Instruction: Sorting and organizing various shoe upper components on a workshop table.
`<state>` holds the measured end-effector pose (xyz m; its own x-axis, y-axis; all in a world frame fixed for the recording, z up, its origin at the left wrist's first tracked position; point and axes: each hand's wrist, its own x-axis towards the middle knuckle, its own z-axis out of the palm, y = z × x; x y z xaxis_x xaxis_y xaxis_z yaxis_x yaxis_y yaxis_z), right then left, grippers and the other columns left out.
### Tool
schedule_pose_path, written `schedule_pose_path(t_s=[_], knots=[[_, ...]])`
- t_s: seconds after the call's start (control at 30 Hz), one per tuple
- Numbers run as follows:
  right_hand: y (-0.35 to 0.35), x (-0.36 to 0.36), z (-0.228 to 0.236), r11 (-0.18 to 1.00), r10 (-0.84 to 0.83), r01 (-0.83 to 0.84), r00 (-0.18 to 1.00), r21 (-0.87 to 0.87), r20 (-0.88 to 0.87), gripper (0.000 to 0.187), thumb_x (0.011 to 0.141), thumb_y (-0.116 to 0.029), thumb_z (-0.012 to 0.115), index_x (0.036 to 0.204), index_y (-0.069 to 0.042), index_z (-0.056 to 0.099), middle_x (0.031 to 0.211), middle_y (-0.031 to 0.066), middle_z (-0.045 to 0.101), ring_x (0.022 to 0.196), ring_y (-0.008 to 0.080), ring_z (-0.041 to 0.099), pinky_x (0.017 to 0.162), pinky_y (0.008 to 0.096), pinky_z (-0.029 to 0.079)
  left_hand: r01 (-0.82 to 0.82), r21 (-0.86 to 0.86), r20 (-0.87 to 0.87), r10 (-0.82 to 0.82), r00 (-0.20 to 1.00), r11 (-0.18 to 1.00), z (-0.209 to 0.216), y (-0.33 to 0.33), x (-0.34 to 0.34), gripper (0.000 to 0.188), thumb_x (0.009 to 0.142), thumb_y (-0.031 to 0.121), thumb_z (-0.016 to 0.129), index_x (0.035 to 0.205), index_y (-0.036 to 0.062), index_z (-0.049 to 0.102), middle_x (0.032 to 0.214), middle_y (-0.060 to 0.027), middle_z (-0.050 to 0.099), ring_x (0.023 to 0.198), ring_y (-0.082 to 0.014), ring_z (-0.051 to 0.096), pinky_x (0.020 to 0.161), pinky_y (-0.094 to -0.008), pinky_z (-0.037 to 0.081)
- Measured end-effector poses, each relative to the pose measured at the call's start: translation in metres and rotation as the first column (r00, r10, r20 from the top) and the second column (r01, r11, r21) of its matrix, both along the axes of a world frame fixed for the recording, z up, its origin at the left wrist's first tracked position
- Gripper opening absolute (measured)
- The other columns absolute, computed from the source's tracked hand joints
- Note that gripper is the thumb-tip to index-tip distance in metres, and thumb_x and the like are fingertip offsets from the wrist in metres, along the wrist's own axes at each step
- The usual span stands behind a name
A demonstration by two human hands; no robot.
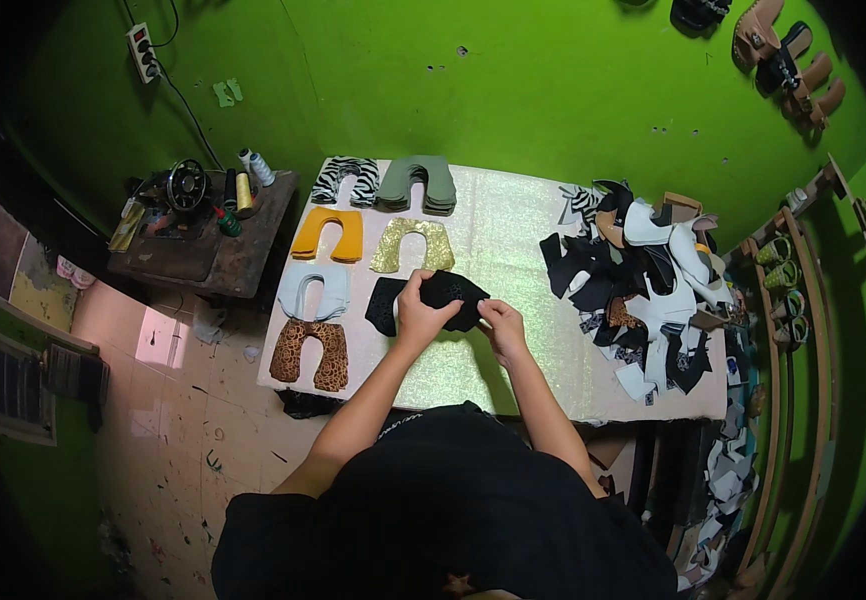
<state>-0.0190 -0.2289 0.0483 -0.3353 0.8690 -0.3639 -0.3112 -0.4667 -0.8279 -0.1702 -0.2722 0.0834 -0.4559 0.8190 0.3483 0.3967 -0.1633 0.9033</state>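
Over the middle of the table, both hands grip a black cut piece of sheet material (453, 290). My left hand (419, 318) is closed on its left part, the thumb lying across the front. My right hand (503, 328) pinches the right edge between thumb and fingers. Just left of my left hand lies more black material (381, 306), partly hidden by that hand. Horseshoe-shaped stacks stand close by: gold glitter (385, 252), orange (311, 240), white (296, 283), leopard print (289, 360), zebra print (327, 186) and grey-green (417, 172).
A heap of mixed offcuts (648, 275) covers the table's right side. The table (503, 230) has a shiny sheet on it. At the left, a sewing machine (187, 186) and thread cones (244, 190) stand on a wooden stand. Sandals (781, 275) hang on a right-hand rack.
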Motion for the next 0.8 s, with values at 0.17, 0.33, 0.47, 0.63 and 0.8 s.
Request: schedule_pose_path(t_s=[0.17,0.33,0.47,0.63,0.8], knots=[[0.008,-0.005,0.002,0.956,-0.099,0.07,0.991,0.284,0.09,0.01,0.078,-0.007,0.064,0.084,-0.001,0.06,0.071,-0.0003,0.059,0.061,0.0051,0.052,0.06,0.0166,0.042,0.045,-0.155,0.058,-0.036,0.998,0.987,0.0,-0.005,-0.018,0.04,0.055,0.014,0.08,0.081,0.0031,0.052,0.075,-0.0035,0.06,0.069,-0.0108,0.057,0.065,-0.0241,0.046],[0.012,-0.014,0.002,0.922,-0.061,-0.021,0.978,0.388,0.198,0.008,0.079,-0.006,0.062,0.082,0.0,0.059,0.071,0.0004,0.059,0.062,0.0042,0.052,0.056,0.0166,0.041,0.207,-0.234,0.319,-0.126,0.939,0.95,-0.012,-0.013,-0.036,0.034,0.057,0.018,0.081,0.078,0.0005,0.059,0.071,-0.0031,0.062,0.063,-0.0074,0.056,0.059,-0.0233,0.046],[0.012,-0.024,-0.007,0.909,0.006,-0.121,0.961,0.399,0.277,0.007,0.081,-0.006,0.06,0.078,-0.001,0.057,0.067,0.0002,0.057,0.061,0.0033,0.05,0.056,0.0164,0.04,0.402,-0.302,0.537,-0.194,0.821,0.865,-0.018,-0.025,-0.049,0.027,0.065,0.012,0.076,0.084,-0.0004,0.06,0.075,-0.0039,0.063,0.063,-0.0092,0.058,0.058,-0.023,0.047],[0.009,-0.037,-0.015,0.789,-0.057,-0.252,0.879,0.561,0.474,0.008,0.082,-0.008,0.058,0.078,-0.001,0.056,0.062,-0.0008,0.052,0.057,0.0035,0.046,0.053,0.0182,0.037,0.553,-0.351,0.681,-0.199,0.704,0.756,-0.003,-0.039,-0.06,0.024,0.076,0.008,0.065,0.095,-0.0006,0.055,0.078,-0.0086,0.064,0.067,-0.0144,0.061,0.059,-0.0261,0.051],[0.008,-0.051,-0.041,0.855,0.002,-0.253,0.874,0.453,0.485,0.012,0.079,-0.011,0.061,0.083,0.0,0.056,0.061,0.004,0.055,0.057,0.0076,0.049,0.054,0.0233,0.04,0.553,-0.46,0.649,-0.162,0.743,0.695,-0.027,-0.045,-0.08,0.032,0.082,0.011,0.057,0.11,0.0006,0.045,0.084,-0.0115,0.063,0.07,-0.0165,0.061,0.06,-0.0298,0.052]])
